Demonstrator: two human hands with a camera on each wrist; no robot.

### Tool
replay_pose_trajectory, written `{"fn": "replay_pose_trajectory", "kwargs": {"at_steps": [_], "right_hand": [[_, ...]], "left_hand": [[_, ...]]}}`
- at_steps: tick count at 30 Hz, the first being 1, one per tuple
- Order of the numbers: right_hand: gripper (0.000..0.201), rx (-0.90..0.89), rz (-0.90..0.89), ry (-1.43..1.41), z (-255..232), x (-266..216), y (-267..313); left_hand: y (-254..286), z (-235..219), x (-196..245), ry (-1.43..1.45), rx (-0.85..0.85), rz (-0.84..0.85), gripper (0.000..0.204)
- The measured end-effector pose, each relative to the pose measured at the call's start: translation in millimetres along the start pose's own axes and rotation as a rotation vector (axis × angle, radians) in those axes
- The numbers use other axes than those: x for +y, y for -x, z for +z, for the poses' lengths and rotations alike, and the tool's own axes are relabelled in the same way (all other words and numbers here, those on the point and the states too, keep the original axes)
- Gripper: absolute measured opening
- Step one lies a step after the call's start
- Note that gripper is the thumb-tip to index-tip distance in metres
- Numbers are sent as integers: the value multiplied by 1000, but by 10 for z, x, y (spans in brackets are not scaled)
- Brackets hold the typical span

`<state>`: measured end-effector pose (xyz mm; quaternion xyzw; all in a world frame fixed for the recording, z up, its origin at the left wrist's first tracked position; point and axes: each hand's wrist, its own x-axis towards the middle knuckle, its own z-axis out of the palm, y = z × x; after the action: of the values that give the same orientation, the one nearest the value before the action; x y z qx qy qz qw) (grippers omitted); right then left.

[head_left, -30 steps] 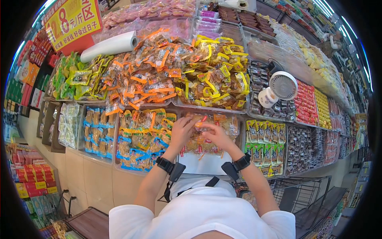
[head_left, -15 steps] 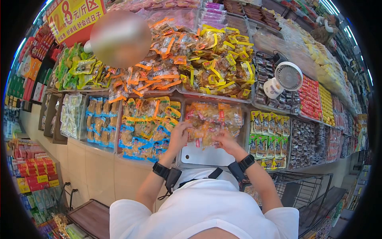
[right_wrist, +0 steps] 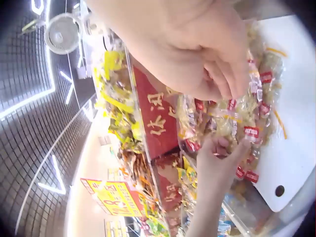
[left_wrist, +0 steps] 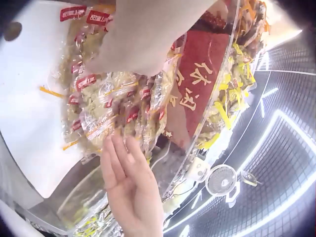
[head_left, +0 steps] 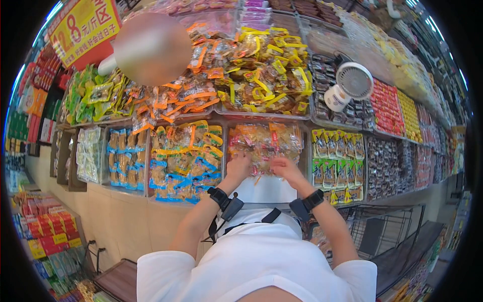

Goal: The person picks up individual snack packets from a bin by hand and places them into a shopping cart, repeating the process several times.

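Clear snack packets (head_left: 264, 143) with red labels lie in rows in the plastic bin before me, their near ends overlapping a white board (head_left: 264, 192). At the left side of the rows is my left hand (head_left: 239, 166). In the right wrist view, its thumb and bent fingers stand apart and touch the packets (right_wrist: 232, 116). My right hand (head_left: 286, 167) is at the near right corner of the rows. In the left wrist view, that hand's fairly straight fingers (left_wrist: 117, 155) reach the packet ends. Part of the rows is hidden behind my left hand there.
Bins of blue-and-orange packets (head_left: 186, 163) and green-and-yellow packets (head_left: 338, 163) flank this one. Behind rise heaps of yellow-banded packets (head_left: 271, 75) and orange-banded ones (head_left: 173, 103). A small white fan (head_left: 353, 80) stands at back right. A red panel (left_wrist: 200, 84) lines the bin's back.
Both hands have drawn back toward the near side of the bin from higher over the packets. The near packets, loosely bunched half a second ago, now lie flatter in rows.
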<state>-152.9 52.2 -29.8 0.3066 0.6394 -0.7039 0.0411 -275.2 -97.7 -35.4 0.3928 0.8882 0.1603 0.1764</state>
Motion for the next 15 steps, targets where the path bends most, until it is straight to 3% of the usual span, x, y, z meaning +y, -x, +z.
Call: {"fn": "replay_pose_trajectory", "kwargs": {"at_steps": [2, 4, 6, 11, 15], "right_hand": [[30, -75, 63, -168, -138, -116, 363], [28, 16, 49, -276, -234, -88, 703], [26, 147, 33, -400, -311, -11, 1058], [25, 508, 45, -629, -356, 497, 2042], [21, 788, 80, -750, -211, 1032, 2781]], "left_hand": [[21, 42, -43, -28, 25, 64, 35], [77, 20, -37, -57, 31, 150, 36], [132, -46, 50, -89, 117, 181, 25], [168, 3, 491, 18, -48, 447, 21], [312, 126, 1345, 194, -309, 678, 15]]}}
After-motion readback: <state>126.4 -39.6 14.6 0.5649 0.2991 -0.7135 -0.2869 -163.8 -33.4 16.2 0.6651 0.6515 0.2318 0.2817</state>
